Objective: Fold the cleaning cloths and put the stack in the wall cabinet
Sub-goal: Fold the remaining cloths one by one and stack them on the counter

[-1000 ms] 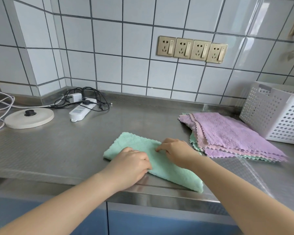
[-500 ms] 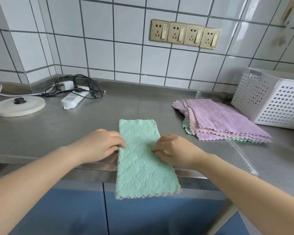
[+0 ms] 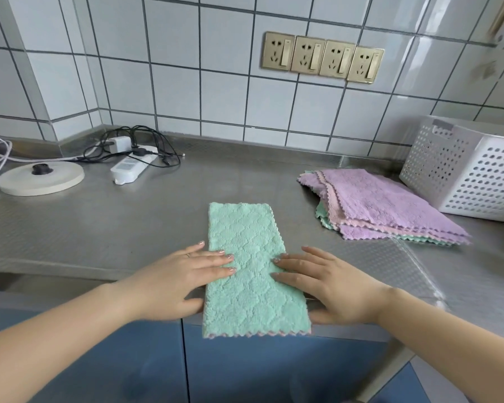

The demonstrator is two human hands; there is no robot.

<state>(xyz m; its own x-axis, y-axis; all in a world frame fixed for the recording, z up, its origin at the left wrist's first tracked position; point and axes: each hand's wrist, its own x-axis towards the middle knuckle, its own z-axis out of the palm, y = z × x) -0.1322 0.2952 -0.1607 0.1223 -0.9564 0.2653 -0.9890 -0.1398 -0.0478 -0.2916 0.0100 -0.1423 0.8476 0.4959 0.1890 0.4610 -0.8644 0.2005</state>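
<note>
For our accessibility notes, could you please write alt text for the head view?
Two flat hands, left and right, press the sides of a folded green cloth lying on a steel counter, its near end overhanging the edge. To the right lie a pile of cloths and a white basket.

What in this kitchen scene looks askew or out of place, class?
The folded green cleaning cloth overhangs the steel counter's front edge, its near end unsupported. The pile of purple and green cloths is fanned unevenly. Both the left hand and right hand press flat.
</note>
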